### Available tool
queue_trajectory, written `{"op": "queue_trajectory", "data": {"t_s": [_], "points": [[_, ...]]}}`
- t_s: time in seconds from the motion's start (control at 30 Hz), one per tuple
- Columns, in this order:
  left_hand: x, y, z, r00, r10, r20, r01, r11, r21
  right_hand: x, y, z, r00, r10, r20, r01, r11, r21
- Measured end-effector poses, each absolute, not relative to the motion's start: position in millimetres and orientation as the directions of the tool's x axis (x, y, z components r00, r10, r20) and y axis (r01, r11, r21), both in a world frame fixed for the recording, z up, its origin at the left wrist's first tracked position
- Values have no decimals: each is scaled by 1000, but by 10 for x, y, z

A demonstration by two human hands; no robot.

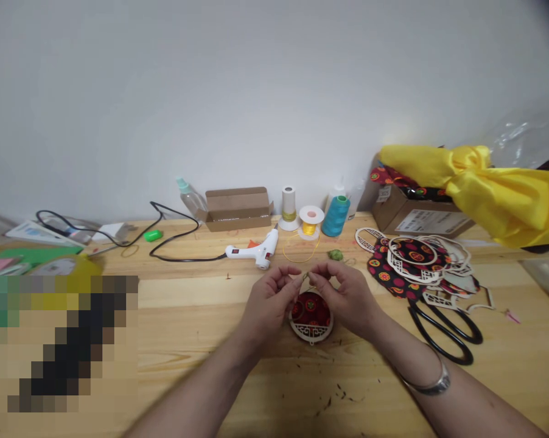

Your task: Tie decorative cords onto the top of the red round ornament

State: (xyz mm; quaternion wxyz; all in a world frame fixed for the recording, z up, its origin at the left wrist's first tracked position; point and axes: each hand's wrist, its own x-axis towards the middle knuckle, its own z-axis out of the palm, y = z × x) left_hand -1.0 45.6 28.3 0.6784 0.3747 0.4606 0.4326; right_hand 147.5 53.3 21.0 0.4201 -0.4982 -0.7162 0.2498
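Observation:
In the head view my left hand (274,298) and my right hand (341,292) meet above the middle of the table. Both pinch a thin yellowish-green cord (306,276) between thumb and fingers; its exact shape is too small to make out. Just below the fingertips is a round ornament (311,316) with dark red patterned fabric and a pale fretwork rim along its lower edge. My hands partly cover its upper side. A small clump of green cord (335,255) lies beyond my right fingers.
A white glue gun (254,250) lies behind my left hand. Spools of yellow cord (309,224) and blue thread (336,217) stand near the wall. At right are pale fretwork frames (411,261), black-handled scissors (443,334) and a cardboard box (416,216) with yellow cloth.

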Motion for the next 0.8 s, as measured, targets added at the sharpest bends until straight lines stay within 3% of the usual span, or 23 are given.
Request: {"op": "queue_trajectory", "data": {"t_s": [0.8], "points": [[0, 438, 300, 185, 931, -314, -122, 338, 933, 1483, 549, 219, -92, 938, 335, 498, 335, -800]]}}
